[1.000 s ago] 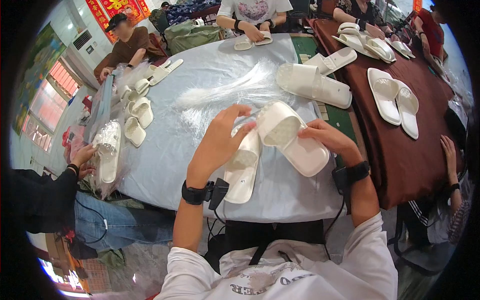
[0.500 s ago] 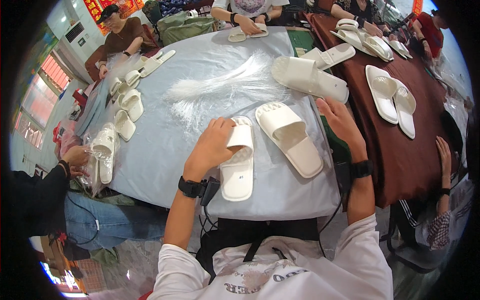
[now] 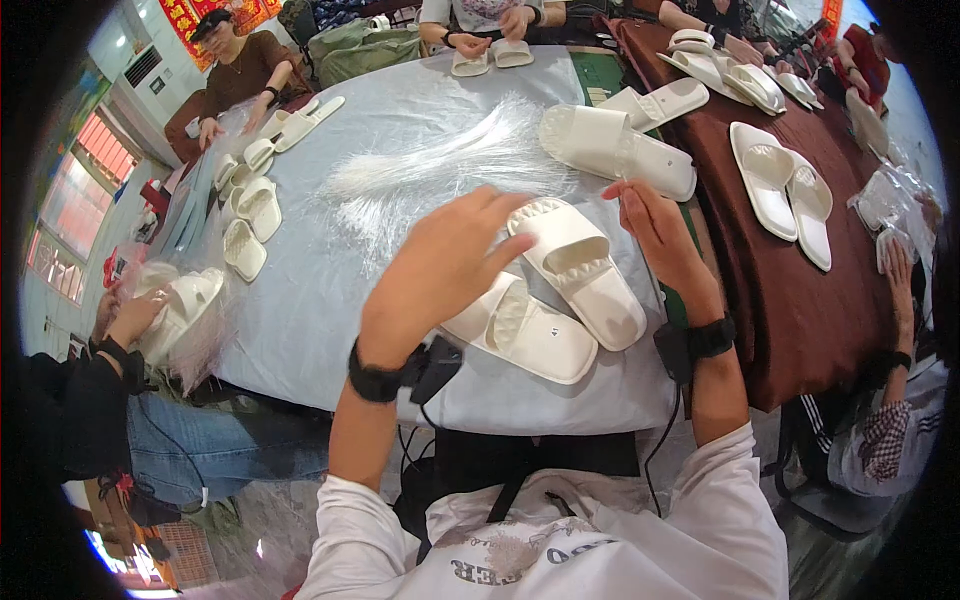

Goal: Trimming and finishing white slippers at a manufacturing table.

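Two white slippers are in front of me on the cloth-covered table. One slipper points away, slightly tilted to the left. The other slipper lies at a slant beside it, its heel against the first one's side and its toe hidden under my left hand. My left hand hovers over them, open, thumb apart from the fingers, near the first slipper's toe. To the right, my right hand is raised with curled fingers pinched together; what they hold, if anything, is too small to make out. Beyond lies a bundle of clear plastic strands.
Another slipper pair lies at the table's far right. More slippers line the left edge. A brown-covered table holds further pairs. Co-workers handle slippers around both tables; at the left, a person's hand holds a bagged pair.
My left hand has let go of the left slipper, which has turned and shifted right against the other. That hand has risen and moved right. My right hand's fingers have curled into a pinch.
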`<state>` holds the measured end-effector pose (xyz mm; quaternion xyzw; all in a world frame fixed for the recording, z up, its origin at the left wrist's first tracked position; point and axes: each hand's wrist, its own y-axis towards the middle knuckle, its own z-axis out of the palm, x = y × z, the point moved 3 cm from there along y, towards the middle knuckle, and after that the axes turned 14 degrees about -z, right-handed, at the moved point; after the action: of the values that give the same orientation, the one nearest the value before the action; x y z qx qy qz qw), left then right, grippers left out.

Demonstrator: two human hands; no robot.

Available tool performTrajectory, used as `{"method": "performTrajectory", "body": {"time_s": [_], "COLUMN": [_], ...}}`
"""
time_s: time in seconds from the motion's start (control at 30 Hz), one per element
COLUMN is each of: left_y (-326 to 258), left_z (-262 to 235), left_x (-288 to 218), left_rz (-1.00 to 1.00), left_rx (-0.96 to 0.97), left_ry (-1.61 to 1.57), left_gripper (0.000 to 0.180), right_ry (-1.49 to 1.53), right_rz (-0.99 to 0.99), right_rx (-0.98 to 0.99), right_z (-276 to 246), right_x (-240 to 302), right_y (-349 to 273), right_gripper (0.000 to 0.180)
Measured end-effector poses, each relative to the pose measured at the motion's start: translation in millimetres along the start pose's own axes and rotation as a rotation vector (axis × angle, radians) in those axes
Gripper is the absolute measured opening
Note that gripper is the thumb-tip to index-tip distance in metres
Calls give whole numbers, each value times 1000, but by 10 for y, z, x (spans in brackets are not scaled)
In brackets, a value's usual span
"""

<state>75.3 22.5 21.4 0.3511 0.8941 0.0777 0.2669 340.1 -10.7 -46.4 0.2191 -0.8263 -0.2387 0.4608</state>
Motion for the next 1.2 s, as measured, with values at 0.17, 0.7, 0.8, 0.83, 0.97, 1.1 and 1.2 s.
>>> {"method": "performTrajectory", "body": {"time_s": [0.17, 0.7, 0.8, 0.83, 0.97, 1.1, 1.2], "left_y": [545, 708, 633, 605, 488, 444, 478], "left_z": [446, 985, 974, 954, 891, 934, 1073], "left_x": [-220, 893, 1004, 1029, 1014, 1059, 1090], "left_rz": [111, -55, -16, -53, -327, -432, -432], "left_rx": [9, 250, 248, 256, 512, 546, 518], "left_ry": [-349, -390, -394, -395, -620, -744, -840], "left_gripper": [22, 25, 24, 23, 22, 27, 28], "right_ry": [8, -64, -398, -410, -482, -317, -302], "right_rz": [-201, 57, -49, 3, -21, 218, 268], "right_rx": [-6, 408, 241, 220, 106, 0, -33], "right_z": [166, 139, 357, 388, 509, 635, 774], "right_x": [38, 286, 120, 82, -53, -113, -237], "right_y": [-35, -31, -83, -100, -105, -103, -133], "right_gripper": [21, 15, 18, 19, 17, 15, 12]}}
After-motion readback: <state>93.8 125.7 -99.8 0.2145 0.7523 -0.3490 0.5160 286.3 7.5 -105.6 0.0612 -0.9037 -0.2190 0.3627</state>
